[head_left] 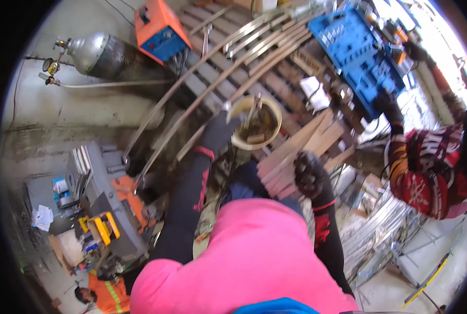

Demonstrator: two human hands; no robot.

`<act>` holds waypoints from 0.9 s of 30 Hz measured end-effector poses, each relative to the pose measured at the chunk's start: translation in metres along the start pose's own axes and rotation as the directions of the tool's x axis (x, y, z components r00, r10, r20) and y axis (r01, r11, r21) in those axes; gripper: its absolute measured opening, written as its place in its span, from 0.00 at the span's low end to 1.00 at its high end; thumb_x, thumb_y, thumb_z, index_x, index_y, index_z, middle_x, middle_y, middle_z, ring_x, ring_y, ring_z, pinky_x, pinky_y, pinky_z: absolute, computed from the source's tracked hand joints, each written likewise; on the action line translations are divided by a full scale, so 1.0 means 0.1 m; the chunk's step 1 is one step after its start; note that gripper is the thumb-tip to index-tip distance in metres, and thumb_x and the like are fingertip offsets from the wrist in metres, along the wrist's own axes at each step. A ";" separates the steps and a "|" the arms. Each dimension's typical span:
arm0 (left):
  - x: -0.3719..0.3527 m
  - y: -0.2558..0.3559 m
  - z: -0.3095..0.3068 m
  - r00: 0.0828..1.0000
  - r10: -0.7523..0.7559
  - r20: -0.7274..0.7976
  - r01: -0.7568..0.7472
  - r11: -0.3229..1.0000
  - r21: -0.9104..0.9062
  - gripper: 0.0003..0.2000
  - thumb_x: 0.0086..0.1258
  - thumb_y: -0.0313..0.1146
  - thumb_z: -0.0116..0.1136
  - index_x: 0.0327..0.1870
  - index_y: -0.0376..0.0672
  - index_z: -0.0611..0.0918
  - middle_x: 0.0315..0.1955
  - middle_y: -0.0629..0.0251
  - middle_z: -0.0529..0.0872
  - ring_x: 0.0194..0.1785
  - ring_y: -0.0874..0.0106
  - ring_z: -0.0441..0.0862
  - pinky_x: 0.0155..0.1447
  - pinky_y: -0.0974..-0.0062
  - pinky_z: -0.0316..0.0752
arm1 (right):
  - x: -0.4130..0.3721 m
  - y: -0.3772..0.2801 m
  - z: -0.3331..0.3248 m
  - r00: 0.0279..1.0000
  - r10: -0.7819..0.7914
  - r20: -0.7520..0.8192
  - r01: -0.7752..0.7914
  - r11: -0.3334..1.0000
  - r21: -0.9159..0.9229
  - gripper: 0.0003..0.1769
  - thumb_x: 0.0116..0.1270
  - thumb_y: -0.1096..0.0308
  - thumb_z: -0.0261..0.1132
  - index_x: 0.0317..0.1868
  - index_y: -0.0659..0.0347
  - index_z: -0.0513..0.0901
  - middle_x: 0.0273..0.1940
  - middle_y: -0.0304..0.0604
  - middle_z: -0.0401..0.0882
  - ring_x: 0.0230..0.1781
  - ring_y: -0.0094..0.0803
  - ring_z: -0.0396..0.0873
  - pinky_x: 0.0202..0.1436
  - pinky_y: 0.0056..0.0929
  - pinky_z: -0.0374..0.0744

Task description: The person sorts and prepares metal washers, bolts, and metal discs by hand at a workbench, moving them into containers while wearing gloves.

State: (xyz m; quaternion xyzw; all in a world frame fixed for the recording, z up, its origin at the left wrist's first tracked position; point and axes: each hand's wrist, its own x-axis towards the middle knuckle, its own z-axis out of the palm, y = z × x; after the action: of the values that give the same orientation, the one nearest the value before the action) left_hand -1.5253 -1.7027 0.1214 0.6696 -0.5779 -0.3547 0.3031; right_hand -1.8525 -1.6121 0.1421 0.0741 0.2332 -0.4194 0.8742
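Head – L grip (227, 121) part-open – @ bucket (278, 125)

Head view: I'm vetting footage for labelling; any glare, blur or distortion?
Head view: glare whites out the area beyond the blue plastic tool case; head view: the dark-gloved left hand looks soft; head view: fisheye distortion, with black corners.

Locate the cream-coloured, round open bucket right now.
Head view, just above centre: the bucket is at the person's dark-gloved left hand, on its right side, with the fanned flat brown wooden boards to its lower right.
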 end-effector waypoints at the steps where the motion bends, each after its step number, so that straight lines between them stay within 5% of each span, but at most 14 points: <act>1: -0.02 0.04 0.09 0.995 -0.069 -0.071 0.073 0.996 0.055 0.17 0.70 0.38 0.57 0.52 0.34 0.83 0.38 0.41 0.87 0.42 0.47 0.86 0.48 0.57 0.80 | 0.06 -0.06 0.08 0.999 0.045 0.001 -0.045 0.998 -0.045 0.10 0.74 0.66 0.63 0.52 0.58 0.76 0.34 0.37 0.73 0.16 0.13 0.62 0.11 0.11 0.56; 2: -0.02 0.01 0.15 0.980 -0.143 -0.139 0.158 0.982 0.103 0.17 0.70 0.37 0.56 0.52 0.33 0.83 0.40 0.38 0.87 0.46 0.43 0.86 0.48 0.55 0.80 | 0.12 -0.07 0.17 0.996 0.091 -0.011 -0.091 0.992 -0.082 0.10 0.73 0.67 0.63 0.51 0.58 0.77 0.34 0.36 0.73 0.16 0.14 0.62 0.11 0.11 0.56; 4: 0.01 -0.05 0.17 0.984 -0.073 -0.164 0.095 0.987 0.131 0.16 0.70 0.35 0.54 0.51 0.33 0.83 0.42 0.37 0.86 0.48 0.41 0.84 0.48 0.52 0.79 | 0.29 -0.07 0.19 0.995 0.048 -0.085 -0.072 0.950 -0.305 0.08 0.73 0.67 0.61 0.49 0.56 0.77 0.34 0.36 0.74 0.16 0.15 0.62 0.12 0.12 0.56; 7: 0.16 -0.14 0.14 0.983 -0.024 -0.183 0.052 0.987 0.152 0.15 0.69 0.35 0.54 0.49 0.33 0.83 0.40 0.37 0.86 0.47 0.41 0.84 0.48 0.51 0.79 | 0.51 0.01 0.26 0.980 0.069 -0.185 -0.108 0.972 -0.209 0.09 0.76 0.66 0.57 0.52 0.58 0.76 0.35 0.37 0.74 0.15 0.17 0.63 0.10 0.12 0.58; 9: 0.24 -0.03 0.00 0.999 -0.049 0.003 0.047 0.969 0.241 0.15 0.70 0.37 0.55 0.46 0.34 0.83 0.39 0.38 0.86 0.45 0.42 0.84 0.47 0.50 0.79 | 0.65 0.07 0.27 0.976 0.080 -0.201 -0.119 0.975 -0.190 0.09 0.76 0.64 0.60 0.51 0.57 0.77 0.35 0.37 0.75 0.15 0.16 0.63 0.11 0.12 0.59; 14: 0.82 0.37 -0.66 0.954 0.087 0.286 -0.132 0.981 0.143 0.18 0.72 0.46 0.62 0.44 0.36 0.83 0.33 0.45 0.86 0.39 0.47 0.86 0.45 0.54 0.79 | 0.91 0.18 0.65 0.976 -0.055 -0.210 0.006 0.974 -0.227 0.13 0.74 0.61 0.66 0.52 0.57 0.77 0.34 0.38 0.76 0.15 0.14 0.62 0.12 0.11 0.59; 16: 1.24 0.47 -0.85 0.981 0.187 0.046 -0.183 0.980 -0.078 0.16 0.74 0.45 0.62 0.42 0.37 0.83 0.29 0.54 0.86 0.37 0.59 0.87 0.42 0.63 0.79 | 1.00 0.20 0.76 0.977 -0.106 -0.185 0.054 0.963 -0.265 0.15 0.74 0.60 0.66 0.53 0.57 0.77 0.33 0.38 0.75 0.15 0.14 0.62 0.12 0.11 0.59; 19: 2.33 0.14 -1.00 0.997 0.075 0.020 -0.059 0.903 -0.426 0.17 0.78 0.45 0.58 0.49 0.38 0.81 0.36 0.64 0.85 0.38 0.73 0.85 0.40 0.72 0.79 | 1.13 0.22 0.99 0.971 -0.151 -0.187 0.087 0.946 -0.313 0.12 0.74 0.60 0.66 0.46 0.58 0.77 0.31 0.35 0.74 0.16 0.14 0.62 0.15 0.12 0.59; 22: 3.32 0.56 -1.08 0.998 -0.056 -0.014 0.032 0.737 -0.675 0.28 0.79 0.54 0.55 0.67 0.38 0.75 0.53 0.57 0.83 0.46 0.67 0.85 0.43 0.69 0.84 | 1.27 0.23 1.02 0.965 -0.181 -0.191 0.097 0.919 -0.382 0.11 0.75 0.60 0.65 0.40 0.59 0.77 0.31 0.32 0.72 0.19 0.14 0.62 0.20 0.14 0.59; 27: 4.70 1.05 -0.86 0.978 -0.198 0.060 0.183 0.697 -0.693 0.43 0.67 0.73 0.54 0.69 0.41 0.72 0.57 0.53 0.80 0.52 0.56 0.83 0.43 0.63 0.85 | 1.34 0.30 1.04 0.901 -0.301 -0.311 0.133 0.877 -0.462 0.11 0.74 0.60 0.67 0.46 0.58 0.79 0.32 0.32 0.75 0.19 0.14 0.65 0.19 0.13 0.61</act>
State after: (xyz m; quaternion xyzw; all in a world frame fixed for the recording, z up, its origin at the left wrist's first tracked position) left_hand -1.4749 -2.1837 0.1971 0.5663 -0.3272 -0.5684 0.4992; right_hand -1.7208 -1.7202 0.1691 -0.0689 0.4887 -0.4328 0.7544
